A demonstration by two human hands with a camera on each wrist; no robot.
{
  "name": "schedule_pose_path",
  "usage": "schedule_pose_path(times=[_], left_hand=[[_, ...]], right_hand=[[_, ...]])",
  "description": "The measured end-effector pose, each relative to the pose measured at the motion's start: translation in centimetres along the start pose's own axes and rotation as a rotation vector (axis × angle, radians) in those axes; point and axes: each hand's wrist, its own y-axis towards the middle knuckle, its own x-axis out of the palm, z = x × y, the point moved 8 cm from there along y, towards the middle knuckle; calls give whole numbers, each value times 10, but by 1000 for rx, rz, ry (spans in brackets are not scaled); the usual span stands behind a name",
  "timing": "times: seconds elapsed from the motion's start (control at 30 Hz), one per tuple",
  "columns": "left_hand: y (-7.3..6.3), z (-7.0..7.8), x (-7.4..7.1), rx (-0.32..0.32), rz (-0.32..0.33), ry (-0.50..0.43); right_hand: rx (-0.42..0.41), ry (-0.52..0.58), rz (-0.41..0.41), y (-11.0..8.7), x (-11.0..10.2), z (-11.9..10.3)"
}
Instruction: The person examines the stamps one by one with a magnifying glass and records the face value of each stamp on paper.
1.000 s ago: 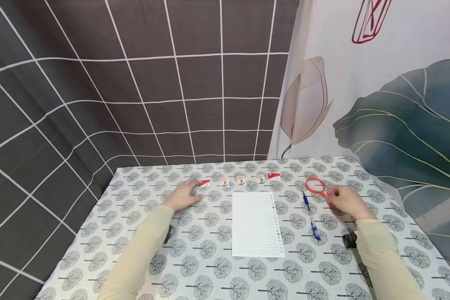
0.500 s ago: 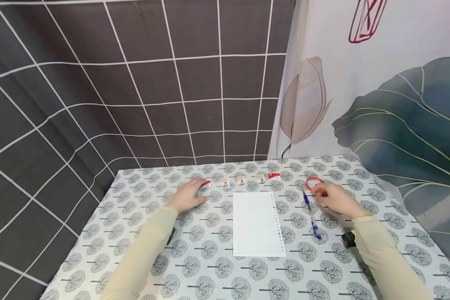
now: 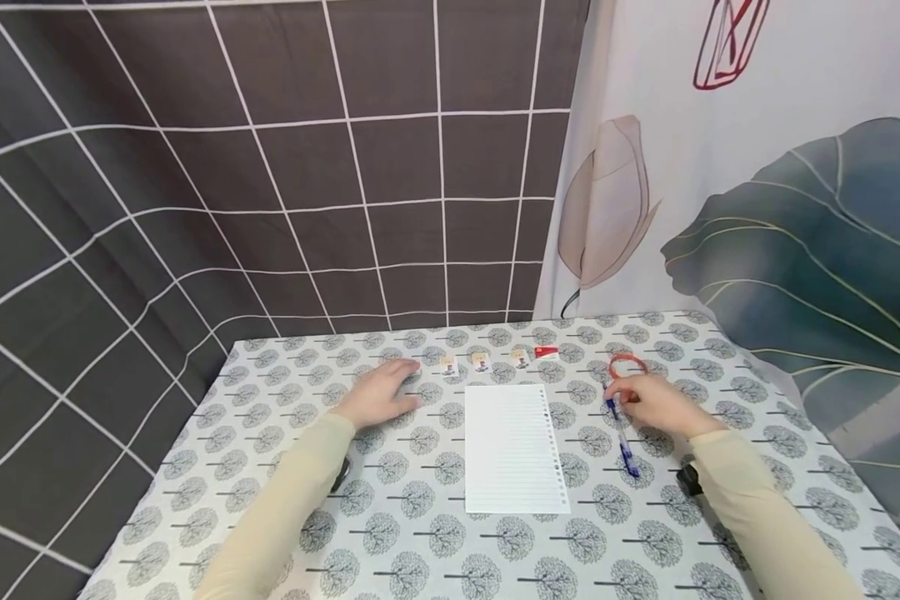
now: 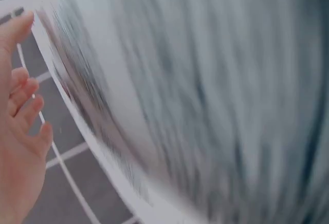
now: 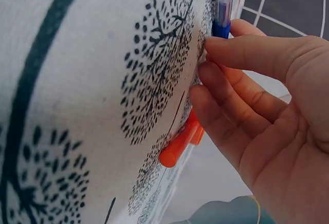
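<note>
A clear-barrelled pen [image 3: 626, 442] with blue ends lies slantwise right of the paper. My right hand [image 3: 656, 404] is at its far end, thumb and index finger pinching the blue part of the pen [image 5: 222, 26] in the right wrist view. Just beyond those fingers shows the ring of a red-orange magnifying glass [image 3: 628, 360]; its orange handle [image 5: 180, 144] lies below the fingertips in the right wrist view. On the left, my left hand [image 3: 378, 396] is over the table with relaxed fingers, left of the photo cards [image 3: 449, 366]. Its fingers cover the leftmost red-and-white card's place.
A lined, punched sheet of paper [image 3: 513, 450] lies mid-table. Behind it runs a row with more photo cards [image 3: 482, 362] and a red-and-white card [image 3: 547, 353]. The tree-print tablecloth [image 3: 420, 533] reaches a dark checked curtain [image 3: 390, 233] at the back.
My right hand has left the magnifying glass handle and moved left to the pen's far end. My left hand has shifted slightly right, over the leftmost red-and-white card.
</note>
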Motion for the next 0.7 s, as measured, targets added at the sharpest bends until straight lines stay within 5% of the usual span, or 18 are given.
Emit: schedule_pose_path(times=[0.47,0.7], left_hand=[[-16,88,19,217,-62,126],[-22,112,29,211,-117,173]], right_hand=[[2,-5,-35,3,4,-4],[-4,-50,-26,4,4,-2]])
